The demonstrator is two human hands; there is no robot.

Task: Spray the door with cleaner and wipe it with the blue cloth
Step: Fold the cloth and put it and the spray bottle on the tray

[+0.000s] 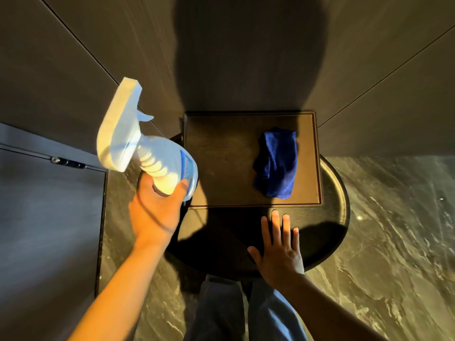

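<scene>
My left hand (157,207) grips the body of a white spray bottle (138,141) with a blue label, held up above the left edge of the round table, its nozzle head pointing up and left. A crumpled blue cloth (277,163) lies on the right part of a dark rectangular tray (221,156). My right hand (280,249) rests flat on the round dark table (337,193), fingers spread, just in front of the tray and holding nothing. A grey door (49,217) with a metal latch (67,162) is at the left.
Dark wall panels (369,57) rise behind the table, with my shadow cast on them. The floor (394,242) is dark marble with light veins. My legs in blue trousers (221,311) stand at the table's near edge.
</scene>
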